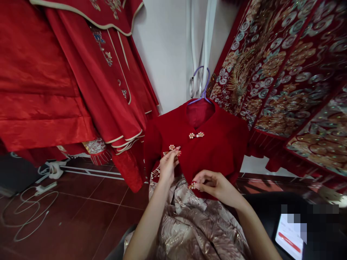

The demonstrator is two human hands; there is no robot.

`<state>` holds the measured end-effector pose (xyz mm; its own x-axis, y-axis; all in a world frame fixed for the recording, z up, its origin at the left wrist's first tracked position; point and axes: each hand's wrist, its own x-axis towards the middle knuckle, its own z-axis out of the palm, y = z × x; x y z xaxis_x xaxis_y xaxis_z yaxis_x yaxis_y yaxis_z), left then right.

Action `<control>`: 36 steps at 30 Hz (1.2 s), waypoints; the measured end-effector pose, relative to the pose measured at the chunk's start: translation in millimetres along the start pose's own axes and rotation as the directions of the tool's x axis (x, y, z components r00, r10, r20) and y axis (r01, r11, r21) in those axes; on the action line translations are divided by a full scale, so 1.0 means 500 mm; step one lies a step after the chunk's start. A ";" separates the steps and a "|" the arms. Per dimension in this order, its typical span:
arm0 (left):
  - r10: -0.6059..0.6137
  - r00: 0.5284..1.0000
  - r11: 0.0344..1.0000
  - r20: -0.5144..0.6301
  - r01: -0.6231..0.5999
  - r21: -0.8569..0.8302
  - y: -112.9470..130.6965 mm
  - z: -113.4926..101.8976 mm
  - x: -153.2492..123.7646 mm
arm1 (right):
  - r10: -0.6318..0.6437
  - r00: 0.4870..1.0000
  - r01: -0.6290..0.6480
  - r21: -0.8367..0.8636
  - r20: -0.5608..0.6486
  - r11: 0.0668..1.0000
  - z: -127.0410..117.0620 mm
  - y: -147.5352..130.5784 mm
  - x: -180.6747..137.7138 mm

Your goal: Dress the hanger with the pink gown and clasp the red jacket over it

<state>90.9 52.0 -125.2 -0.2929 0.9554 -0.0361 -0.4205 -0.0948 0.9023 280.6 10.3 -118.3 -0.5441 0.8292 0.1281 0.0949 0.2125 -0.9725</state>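
A dark red jacket (214, 148) hangs from a purple hanger (202, 96) in front of me. At its collar a pearl-and-gold flower fastener (196, 135) is joined across the front. My left hand (168, 166) is closed in a pinch on the jacket's front edge, beside another flower ornament (171, 147). Lower down, my right hand (213, 183) pinches a beaded fastener (192, 185) at the jacket's lower front corner. A beaded tassel (155, 173) hangs left of my left hand. Beneath the jacket spreads a shiny beige-gold patterned fabric (195, 224).
Red garments with pale piping (108, 79) hang on the left. Heavily embroidered red garments (284, 72) hang on the right. A lit phone (288, 236) lies on a black surface at lower right. A white cable (24, 216) loops over the tiled floor (89, 224).
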 end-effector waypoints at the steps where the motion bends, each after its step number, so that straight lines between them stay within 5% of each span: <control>1: -0.016 0.998 0.999 0.053 0.014 0.033 0.003 0.006 -0.002 | 0.011 1.000 -0.011 -0.010 0.019 1.000 -0.004 -0.003 -0.004; 3: 0.047 0.982 0.988 0.184 -0.074 0.139 0.020 0.024 -0.007 | 0.042 0.995 -0.039 -0.034 0.091 0.999 -0.018 -0.010 -0.015; 5: 0.232 0.924 0.909 0.303 -0.317 0.270 0.048 0.047 -0.008 | 0.073 0.985 -0.064 -0.065 0.157 0.996 -0.035 -0.018 -0.027; 7: 0.420 0.805 0.694 0.420 -0.583 0.422 0.082 0.072 -0.003 | 0.096 0.979 -0.080 -0.093 0.181 0.992 -0.053 -0.024 -0.039; 9: 0.526 0.659 0.356 0.538 -0.745 0.565 0.112 0.096 0.009 | 0.111 0.978 -0.093 -0.108 0.175 0.990 -0.066 -0.030 -0.047; 12: 0.488 0.507 -0.119 0.710 -0.768 0.630 0.142 0.123 0.030 | 0.110 0.980 -0.092 -0.113 0.164 0.989 -0.076 -0.036 -0.056; 16: 0.375 0.432 -0.353 0.820 -0.751 0.557 0.166 0.142 0.055 | 0.106 0.982 -0.087 -0.126 0.155 0.988 -0.081 -0.039 -0.062; 23: 0.324 0.360 -0.382 0.875 -0.796 0.469 0.195 0.145 0.061 | 0.118 0.979 -0.096 -0.132 0.169 0.987 -0.096 -0.034 -0.071; 28: 0.248 0.363 -0.341 0.898 -0.835 0.432 0.198 0.150 0.058 | 0.122 0.979 -0.097 -0.150 0.161 0.984 -0.107 -0.035 -0.083; 31: 0.194 0.370 -0.256 0.908 -0.875 0.411 0.206 0.151 0.066 | 0.133 0.977 -0.106 -0.159 0.167 0.981 -0.113 -0.036 -0.088; 36: 0.106 0.274 -0.094 0.956 -0.954 0.284 0.230 0.143 0.085 | 0.135 0.980 -0.107 -0.183 0.148 0.977 -0.117 -0.030 -0.086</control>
<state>91.4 101.7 8.0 0.6963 0.5188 0.4960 0.5627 -0.8235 0.0715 351.5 1.6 -97.9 -0.6438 0.7645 -0.0342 0.3033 0.2139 -0.9286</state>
